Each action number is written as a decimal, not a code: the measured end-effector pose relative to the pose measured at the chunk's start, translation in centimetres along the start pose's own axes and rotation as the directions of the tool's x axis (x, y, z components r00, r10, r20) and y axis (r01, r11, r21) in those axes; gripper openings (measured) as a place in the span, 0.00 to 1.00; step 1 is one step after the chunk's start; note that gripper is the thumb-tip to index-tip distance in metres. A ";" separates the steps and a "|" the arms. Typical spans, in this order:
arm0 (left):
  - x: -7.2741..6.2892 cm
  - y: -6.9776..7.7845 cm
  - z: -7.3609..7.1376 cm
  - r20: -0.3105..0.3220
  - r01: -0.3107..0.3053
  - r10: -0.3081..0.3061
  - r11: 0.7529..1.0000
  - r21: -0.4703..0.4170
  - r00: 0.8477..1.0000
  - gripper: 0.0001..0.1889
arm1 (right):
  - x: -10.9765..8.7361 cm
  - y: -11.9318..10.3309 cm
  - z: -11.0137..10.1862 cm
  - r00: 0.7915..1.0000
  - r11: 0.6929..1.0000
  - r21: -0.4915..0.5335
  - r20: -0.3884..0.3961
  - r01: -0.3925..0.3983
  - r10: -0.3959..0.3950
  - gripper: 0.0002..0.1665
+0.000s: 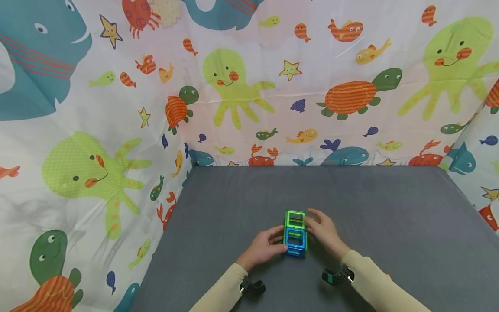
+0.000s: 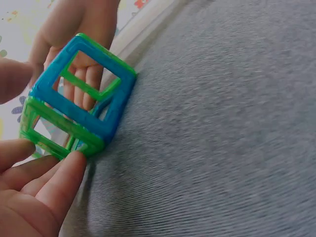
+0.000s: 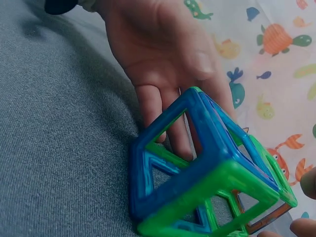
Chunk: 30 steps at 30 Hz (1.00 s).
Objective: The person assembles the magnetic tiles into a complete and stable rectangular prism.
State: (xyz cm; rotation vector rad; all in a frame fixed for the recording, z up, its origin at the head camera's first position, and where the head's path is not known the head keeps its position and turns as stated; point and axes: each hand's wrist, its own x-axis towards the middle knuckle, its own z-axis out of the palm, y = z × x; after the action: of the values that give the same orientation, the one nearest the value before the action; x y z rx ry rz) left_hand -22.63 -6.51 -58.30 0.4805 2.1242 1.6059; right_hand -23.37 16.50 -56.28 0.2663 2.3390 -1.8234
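Between the two hands on the grey table stands a hollow block of magnetic building tiles (image 1: 295,243). Its near face is blue; green frames show on the sides, with green at the top of its far part. An orange tile edge (image 3: 269,219) shows low on it in the right wrist view. My left hand (image 1: 267,247) lies along its left side, fingertips (image 2: 74,163) at the green bottom edge and thumb near the blue corner. My right hand (image 1: 324,232) is at its right side, fingers stretched out behind the blue frame in the right wrist view.
The dark grey table (image 1: 234,190) spreads around the block. A white curtain (image 1: 257,91) printed with sea animals hangs behind it and at both sides. A small orange thing (image 1: 388,276) peeks out beside the right sleeve. Both wrists wear black straps.
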 end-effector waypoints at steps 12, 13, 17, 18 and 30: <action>-0.5 0.0 0.5 -0.023 0.001 -0.003 0.998 -0.059 1.000 0.34 | 0.3 0.3 0.1 1.000 1.000 -0.021 0.003 0.012 -0.012 0.33; -0.5 0.0 0.5 -0.022 0.000 -0.002 0.998 -0.061 1.000 0.34 | 0.3 0.3 0.1 1.000 1.000 -0.022 0.002 0.011 -0.011 0.33; -0.5 0.0 0.5 -0.007 0.006 -0.006 0.998 -0.068 1.000 0.35 | 0.2 0.4 0.0 1.000 1.000 -0.021 0.003 0.012 -0.012 0.32; -0.5 -0.1 0.5 -0.002 0.004 -0.004 0.998 -0.068 1.000 0.35 | 0.2 0.4 -0.1 1.000 0.999 -0.028 0.004 0.019 -0.019 0.32; -0.5 -0.7 0.2 0.022 -0.003 0.004 0.998 -0.055 1.000 0.36 | -3.0 -0.6 -6.2 0.977 0.860 -0.464 0.081 0.214 -0.199 0.34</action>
State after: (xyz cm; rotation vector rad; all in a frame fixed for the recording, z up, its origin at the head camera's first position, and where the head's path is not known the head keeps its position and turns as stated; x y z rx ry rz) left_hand -22.07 -6.78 -59.00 0.4824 2.0583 1.6489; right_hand -20.73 22.29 -53.50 -0.0821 2.7794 -1.2481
